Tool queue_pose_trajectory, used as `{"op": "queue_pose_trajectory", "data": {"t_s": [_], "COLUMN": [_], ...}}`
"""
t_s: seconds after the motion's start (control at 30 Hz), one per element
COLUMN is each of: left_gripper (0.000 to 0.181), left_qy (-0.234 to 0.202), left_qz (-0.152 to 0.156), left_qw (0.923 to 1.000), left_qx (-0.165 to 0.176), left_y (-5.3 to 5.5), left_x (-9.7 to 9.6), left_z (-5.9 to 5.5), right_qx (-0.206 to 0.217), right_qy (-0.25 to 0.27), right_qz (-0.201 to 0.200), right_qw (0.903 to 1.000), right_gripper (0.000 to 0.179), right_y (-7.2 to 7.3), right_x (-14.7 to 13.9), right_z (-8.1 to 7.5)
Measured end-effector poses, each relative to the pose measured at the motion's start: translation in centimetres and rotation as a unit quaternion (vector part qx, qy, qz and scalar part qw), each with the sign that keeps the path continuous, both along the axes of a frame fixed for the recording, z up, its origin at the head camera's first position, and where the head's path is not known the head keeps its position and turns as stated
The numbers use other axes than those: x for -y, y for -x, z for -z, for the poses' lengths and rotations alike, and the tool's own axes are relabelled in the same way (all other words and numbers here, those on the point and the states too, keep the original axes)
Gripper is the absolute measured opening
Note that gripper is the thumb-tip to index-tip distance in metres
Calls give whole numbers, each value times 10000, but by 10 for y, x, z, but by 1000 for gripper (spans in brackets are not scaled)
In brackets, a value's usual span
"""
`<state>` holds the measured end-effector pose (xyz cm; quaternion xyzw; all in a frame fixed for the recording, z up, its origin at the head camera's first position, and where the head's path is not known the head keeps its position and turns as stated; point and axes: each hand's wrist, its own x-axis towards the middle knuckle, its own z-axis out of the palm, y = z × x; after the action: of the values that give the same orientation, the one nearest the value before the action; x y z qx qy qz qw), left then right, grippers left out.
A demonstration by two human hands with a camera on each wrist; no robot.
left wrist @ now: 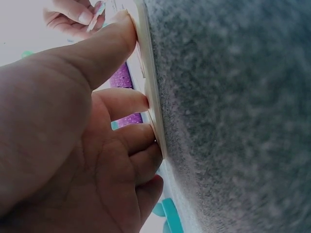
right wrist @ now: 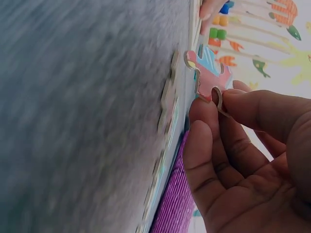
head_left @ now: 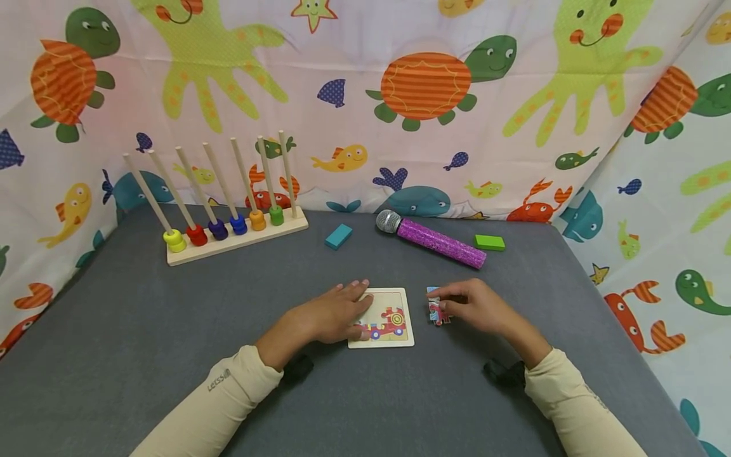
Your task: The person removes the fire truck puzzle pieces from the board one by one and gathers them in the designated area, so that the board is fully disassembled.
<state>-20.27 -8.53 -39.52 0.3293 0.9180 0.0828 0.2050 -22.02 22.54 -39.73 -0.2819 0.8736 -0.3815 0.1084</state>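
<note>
My left hand (head_left: pixel 328 316) lies over the left side of a small wooden puzzle board (head_left: pixel 408 327), its fingers fairly straight and touching the board. Several pieces with a red vehicle picture (head_left: pixel 394 322) sit in the board's lower right part; my fingers hide its left part. To the right of the board, my right hand (head_left: pixel 478 306) pinches a red and blue jigsaw piece (right wrist: pixel 208 73) between thumb and fingers, held above the table. Loose jigsaw pieces (right wrist: pixel 169 97) lie on the table close by the right hand in the right wrist view.
A purple glittery microphone (head_left: pixel 440 241) lies behind the hands, between a blue block (head_left: pixel 339 236) and a green block (head_left: pixel 489 242). At the back left stands a wooden peg rack (head_left: pixel 240 238) with coloured rings. A patterned cloth (head_left: pixel 354 127) hangs behind the grey table (head_left: pixel 400 406).
</note>
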Motion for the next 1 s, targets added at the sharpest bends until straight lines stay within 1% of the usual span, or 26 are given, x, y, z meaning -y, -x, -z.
{"op": "queue_pose_trajectory", "data": {"t_s": [0.1, 0.3, 0.53, 0.73, 0.83, 1.0], "left_gripper": [74, 74, 74, 74, 74, 74], "left_qy": [35, 68, 54, 26, 13, -3], "left_qz": [-22, -16, -20, -24, 1, 8], "left_qw": [10000, 10000, 10000, 10000, 10000, 10000], "left_qx": [-1, -51, -29, -23, -52, -7], "left_y": [0, -1, -1, -1, -1, -1], "left_x": [-1, 0, -1, 0, 1, 1], "left_z": [-1, -2, -1, -3, -3, -2], "right_qx": [-112, 95, 86, 161, 139, 86], "right_qy": [-35, -119, -202, -364, -491, -770], "right_qz": [60, 247, 365, 459, 470, 453], "right_qw": [9999, 9996, 9991, 9982, 9976, 9960], "right_gripper": [22, 25, 24, 23, 22, 23], "right_y": [-1, -1, 0, 1, 2, 4], "right_x": [-8, -18, -28, -37, -37, -39], "right_z": [0, -1, -1, -3, -2, 0]}}
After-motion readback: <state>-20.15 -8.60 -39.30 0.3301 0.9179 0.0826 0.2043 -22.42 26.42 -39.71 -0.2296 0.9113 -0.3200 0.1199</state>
